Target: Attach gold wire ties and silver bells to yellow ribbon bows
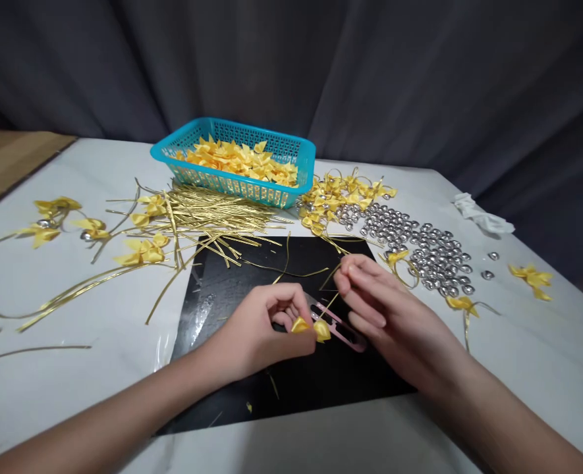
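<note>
My left hand [276, 322] is closed in a pinch on a yellow ribbon flower [321, 330], whose folded petals show past the fingertips. A thin gold cord [331, 303] runs up from the flower toward my right hand [380, 296]. The right thumb and forefinger are pressed together on the cord's end. Beneath both hands lies a black mat [222, 395]. Between the hands, a pink-handled cutting tool [348, 334] rests on the mat, partly covered by my fingers. Loose gold cord pieces [291, 271] lie just beyond them on the mat.
A blue basket [305, 158] of yellow ribbon pieces stands at the back. Before it lies a heap of gold cords [212, 210]. Silver beads [434, 253] spread to the right. Finished-looking flowers [145, 250] lie at left; crumpled white material [483, 214] sits far right.
</note>
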A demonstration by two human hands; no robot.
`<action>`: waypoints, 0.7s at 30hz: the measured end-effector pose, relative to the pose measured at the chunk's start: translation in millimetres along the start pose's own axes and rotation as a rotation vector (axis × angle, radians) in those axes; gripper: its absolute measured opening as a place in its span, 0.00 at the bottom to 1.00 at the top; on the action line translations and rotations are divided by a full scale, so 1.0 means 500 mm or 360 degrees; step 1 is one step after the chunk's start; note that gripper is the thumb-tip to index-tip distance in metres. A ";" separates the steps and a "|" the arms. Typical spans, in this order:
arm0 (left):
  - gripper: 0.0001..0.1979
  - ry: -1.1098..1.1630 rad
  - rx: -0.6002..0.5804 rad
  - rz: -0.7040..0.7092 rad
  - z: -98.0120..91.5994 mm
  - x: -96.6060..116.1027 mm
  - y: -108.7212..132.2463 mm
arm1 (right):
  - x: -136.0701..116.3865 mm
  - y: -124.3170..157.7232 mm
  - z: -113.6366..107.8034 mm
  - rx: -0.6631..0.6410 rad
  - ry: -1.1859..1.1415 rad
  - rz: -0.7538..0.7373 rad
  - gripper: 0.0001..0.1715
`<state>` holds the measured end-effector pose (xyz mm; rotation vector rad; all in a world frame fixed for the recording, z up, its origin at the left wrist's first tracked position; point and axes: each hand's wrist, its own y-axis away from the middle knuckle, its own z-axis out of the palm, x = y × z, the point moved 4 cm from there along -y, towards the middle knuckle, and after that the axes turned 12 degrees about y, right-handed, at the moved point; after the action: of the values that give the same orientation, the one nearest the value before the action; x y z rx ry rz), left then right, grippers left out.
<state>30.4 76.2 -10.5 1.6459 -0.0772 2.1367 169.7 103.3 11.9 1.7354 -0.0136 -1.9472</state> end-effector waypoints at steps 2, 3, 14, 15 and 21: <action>0.05 -0.0089 0.0002 0.0031 0.000 0.000 0.000 | -0.018 -0.016 -0.032 0.0200 0.0050 -0.0075 0.09; 0.05 -0.0117 0.0008 0.0030 0.001 0.000 0.001 | -0.028 -0.025 -0.049 0.0278 0.0111 -0.0087 0.10; 0.03 -0.0439 0.0428 0.0161 0.006 0.012 0.020 | -0.114 -0.145 -0.078 0.0540 0.1503 -0.0109 0.11; 0.04 -0.0514 0.0447 0.0182 0.006 0.015 0.022 | -0.120 -0.150 -0.068 0.0579 0.1653 -0.0142 0.11; 0.04 -0.1127 0.0567 0.0301 0.004 0.031 0.039 | -0.138 -0.151 0.080 0.0662 0.2401 -0.0514 0.06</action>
<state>22.0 62.8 9.0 2.6330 -0.0688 1.6445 107.2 181.6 56.7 3.1684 0.4290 -0.3388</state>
